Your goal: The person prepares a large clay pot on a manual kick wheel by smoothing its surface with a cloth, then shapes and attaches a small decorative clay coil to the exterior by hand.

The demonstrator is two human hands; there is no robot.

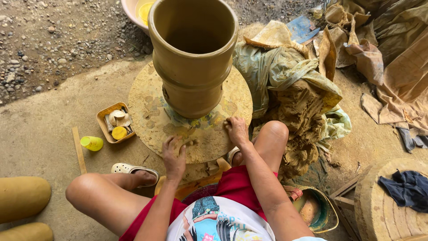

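Knees and red shorts (pixel 232 185) nearest. Both hands flat on clay-smeared wheel disc (pixel 151 120), fingers loosely spread, holding nothing. Left hand (pixel 174 156) at near rim; right hand (pixel 235 130) closer to tall upright pot (pixel 192 58), just beyond fingertips.

The tall clay pot (pixel 192 58) filled the middle of the round wheel board (pixel 154 120), so only a ring of bare board lay open around its base. The left hand (pixel 174 156) and right hand (pixel 235 130) rested on the near rim, with a free gap of board between them. To the right, a heap of clay under plastic sheeting (pixel 294 102) pressed against the board's edge and blocked that side. To the left, bare floor stayed open up to a small tray (pixel 115 122) and a yellow cup (pixel 92 143). Both knees hemmed the near side.
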